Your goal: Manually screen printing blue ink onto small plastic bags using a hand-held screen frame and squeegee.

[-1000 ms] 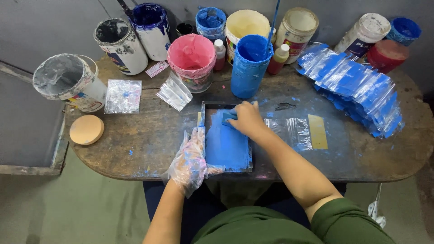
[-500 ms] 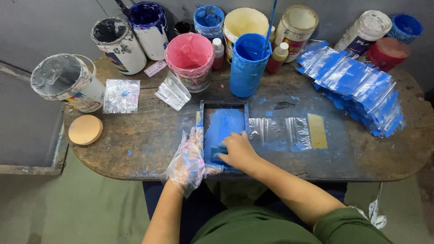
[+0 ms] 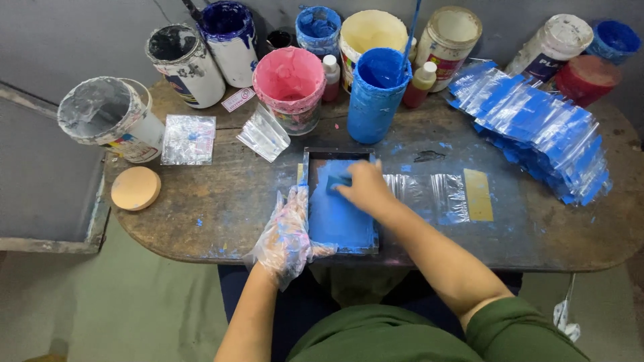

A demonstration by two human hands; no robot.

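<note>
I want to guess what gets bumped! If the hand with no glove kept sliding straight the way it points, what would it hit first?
The right hand points up and left across the blue-inked printing frame. It would probably meet the frame's far edge first, then the pink paint bucket beyond it, though depth is hard to judge.
</note>
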